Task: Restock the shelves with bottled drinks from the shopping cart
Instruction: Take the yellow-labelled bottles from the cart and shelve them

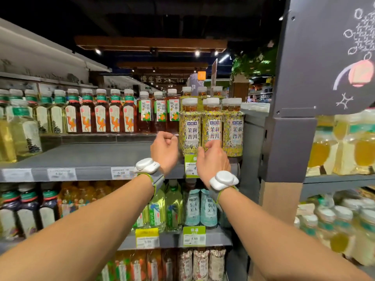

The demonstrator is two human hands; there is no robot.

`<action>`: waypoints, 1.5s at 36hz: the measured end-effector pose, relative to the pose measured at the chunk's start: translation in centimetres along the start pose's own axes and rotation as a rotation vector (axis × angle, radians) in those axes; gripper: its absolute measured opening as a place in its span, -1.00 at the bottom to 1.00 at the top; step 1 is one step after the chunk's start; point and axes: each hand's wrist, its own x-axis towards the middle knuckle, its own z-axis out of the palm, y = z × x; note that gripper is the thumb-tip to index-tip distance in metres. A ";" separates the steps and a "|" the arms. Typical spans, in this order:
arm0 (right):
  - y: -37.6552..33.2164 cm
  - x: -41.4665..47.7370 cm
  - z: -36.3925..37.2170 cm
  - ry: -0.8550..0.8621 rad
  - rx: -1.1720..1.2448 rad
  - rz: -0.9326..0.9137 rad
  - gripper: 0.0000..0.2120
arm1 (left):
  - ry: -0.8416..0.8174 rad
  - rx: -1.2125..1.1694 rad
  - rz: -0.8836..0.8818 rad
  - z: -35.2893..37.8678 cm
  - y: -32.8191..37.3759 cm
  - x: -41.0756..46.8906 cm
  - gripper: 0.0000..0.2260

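Note:
Three bottles with yellow patterned labels and white caps (pixel 211 126) stand in a row at the right end of the upper grey shelf (pixel 91 157). My right hand (pixel 213 159) is in front of the lower part of the middle bottle, fingers curled against its label and thumb out to the left. Whether it grips the bottle is unclear. My left hand (pixel 164 151) hovers just left of the row with its fingers curled in, holding nothing. The shopping cart is out of view.
Behind the bare front of the upper shelf stands a back row of red-brown tea bottles (pixel 101 116), with pale green ones (pixel 22 128) at the left. Lower shelves (pixel 172 240) are packed with bottles. A dark sign panel and post (pixel 288 138) stand close on the right.

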 end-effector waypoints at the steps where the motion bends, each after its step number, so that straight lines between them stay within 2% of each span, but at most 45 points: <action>1: 0.4 -0.7 0.5 -0.021 0.024 0.008 -0.81 | 0.021 0.003 -0.001 0.0 -0.7 -0.7 -0.95; 10: 3.2 -6.7 4.5 -0.173 0.145 0.122 -0.85 | -0.001 -0.015 -0.046 -0.3 -6.2 -6.6 -0.89; 13: 5.2 -9.8 6.5 -0.282 0.144 0.160 -0.83 | -0.030 0.048 -0.090 0.0 -10.3 -8.7 -0.88; 17: 7.4 -14.1 8.2 -0.410 0.114 0.214 -0.79 | -0.043 0.087 -0.162 -0.5 -14.2 -12.6 -0.91; 22: 10.5 -20.1 10.0 -0.518 0.134 0.290 -0.82 | -0.040 0.179 -0.354 -1.6 -19.0 -18.1 -0.82; 27: 13.6 -28.4 11.5 -0.737 0.027 0.382 -0.80 | -0.081 0.294 -0.526 -3.5 -24.4 -26.1 -0.84; 34: 16.7 -36.9 12.9 -0.946 -0.095 0.487 -0.82 | -0.157 0.368 -0.777 -5.1 -31.0 -36.1 -0.81; 36: 17.7 -38.7 12.8 -1.023 -0.153 0.490 -0.80 | -0.220 0.383 -0.826 -5.4 -32.2 -37.7 -0.82; 40: 18.3 -42.0 12.9 -1.077 -0.266 0.590 -0.71 | -0.292 0.396 -0.874 -5.7 -35.1 -40.5 -0.85; 45: 20.1 -45.4 12.8 -1.193 -0.313 0.664 -0.69 | -0.319 0.355 -0.948 -5.8 -37.4 -43.1 -0.68; 47: 20.6 -46.2 12.5 -1.222 -0.354 0.699 -0.74 | -0.379 0.364 -0.976 -5.9 -37.6 -43.7 -0.75; 49: 21.6 -47.8 13.0 -1.225 -0.400 0.748 -0.74 | -0.450 0.392 -1.075 -5.4 -39.6 -45.1 -0.82; 54: 24.2 -50.7 14.0 -1.304 -0.434 0.829 -0.71 | -0.514 0.420 -1.173 -4.9 -42.6 -48.1 -0.84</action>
